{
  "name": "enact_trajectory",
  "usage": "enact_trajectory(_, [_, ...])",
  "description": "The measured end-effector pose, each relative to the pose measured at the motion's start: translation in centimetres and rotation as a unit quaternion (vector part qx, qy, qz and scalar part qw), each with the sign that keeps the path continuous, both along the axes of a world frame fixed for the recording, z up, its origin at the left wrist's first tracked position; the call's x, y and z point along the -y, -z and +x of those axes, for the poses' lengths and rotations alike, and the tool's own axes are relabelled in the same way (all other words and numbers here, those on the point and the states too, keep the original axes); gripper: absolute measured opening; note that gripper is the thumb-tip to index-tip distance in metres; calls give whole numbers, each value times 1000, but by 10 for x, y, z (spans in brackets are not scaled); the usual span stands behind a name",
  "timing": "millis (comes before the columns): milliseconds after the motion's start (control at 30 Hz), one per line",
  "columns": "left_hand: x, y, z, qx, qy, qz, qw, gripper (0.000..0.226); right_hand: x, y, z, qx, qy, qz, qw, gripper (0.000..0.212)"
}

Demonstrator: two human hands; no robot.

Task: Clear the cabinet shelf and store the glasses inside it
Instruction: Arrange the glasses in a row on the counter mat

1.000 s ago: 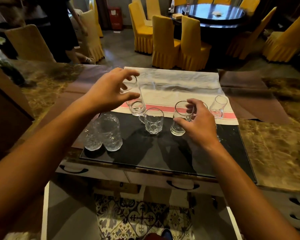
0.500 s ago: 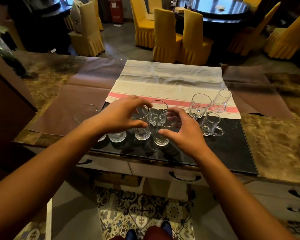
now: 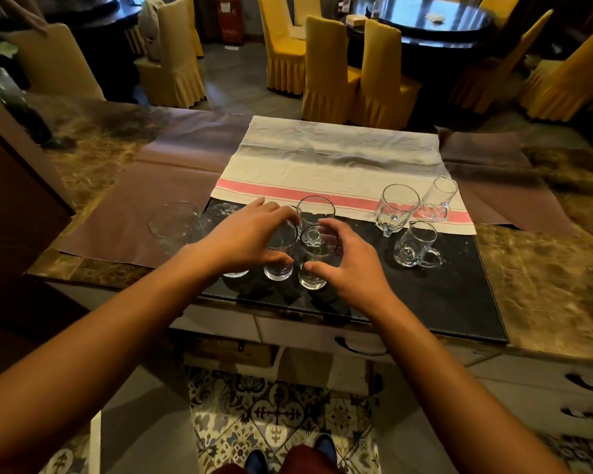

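Several clear glasses stand on a black mat (image 3: 452,295) on the marble counter. My left hand (image 3: 245,239) is wrapped around one small glass (image 3: 278,268), and my right hand (image 3: 348,265) holds another small glass (image 3: 311,277) right beside it; the two glasses almost touch. A taller glass (image 3: 316,209) stands just behind them. Two wide glasses (image 3: 174,223) sit to the left, partly hidden by my left arm. Three handled glass mugs (image 3: 414,248) stand at the right. No cabinet shelf shows in this view.
A white cloth with a pink stripe (image 3: 336,169) lies behind the glasses. Drawers with dark handles (image 3: 360,347) run under the counter edge. Yellow covered chairs (image 3: 353,73) and a dark round table (image 3: 421,18) fill the room beyond. Patterned floor tiles lie below.
Both hands drew toward the counter's front, bringing their glasses side by side on the black mat. The view shifted slightly to the right; since half a second ago the hands barely moved.
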State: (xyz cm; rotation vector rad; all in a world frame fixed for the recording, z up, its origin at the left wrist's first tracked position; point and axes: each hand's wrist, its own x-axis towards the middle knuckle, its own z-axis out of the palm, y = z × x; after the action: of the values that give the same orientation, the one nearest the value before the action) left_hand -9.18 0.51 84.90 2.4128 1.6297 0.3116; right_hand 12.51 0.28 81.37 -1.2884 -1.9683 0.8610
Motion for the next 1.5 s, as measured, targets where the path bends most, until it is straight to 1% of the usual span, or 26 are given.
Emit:
enact_trajectory(133, [-5,1,-6,-50,-6,13,999,70,0,1,-5,-10,4,-8,1000,76])
enact_trajectory(333, [-8,1,-15,-40,-19,-2,999,77,-2,3,-13,-5,-2,-6,1000,77])
enact_trajectory(433, [-11,-1,-16,-53,-21,5,998,81,-5,1,-14,9,-3,-3,1000,78])
enact_trajectory(567, [-12,-3,-15,-68,-12,9,998,85,-7,2,-14,3,-3,-6,1000,78])
enact_trajectory(700, [-12,-4,-15,-85,3,8,996,81,-5,5,-15,-1,-3,-14,1000,76])
enact_trajectory(800, [-10,-3,-15,-78,-5,-6,997,76,-5,7,-14,-5,-1,-14,1000,77])
enact_trajectory(900, [-9,-1,-14,-98,-9,7,995,75,-5,10,-15,-2,4,-23,1000,82])
enact_trajectory(967, [-8,-2,-13,-106,-13,5,994,76,-5,12,-16,-2,5,-28,1000,80])
enact_trajectory(1067, [-8,-5,-12,-118,-15,-17,993,81,-6,13,-14,2,4,-28,1000,78])
enact_trajectory(1167, [-7,-7,-14,-131,-16,-32,991,91,-6,14,-12,1,0,-35,999,80])
enact_trajectory(1233, [-6,-8,-14,-117,-21,-33,992,91,-6,13,-9,-2,-4,-40,999,81])
enact_trajectory(1367, [-9,-15,-17,-18,-45,-35,998,80,-7,4,2,6,-11,-22,1000,86])
enact_trajectory(1433, [-13,-21,-20,18,-54,-27,998,74,-8,-5,12,-1,-5,0,1000,81])
enact_trajectory(1500, [-20,-26,-21,35,-59,-19,997,64,-11,-14,23,-9,15,15,1000,75])
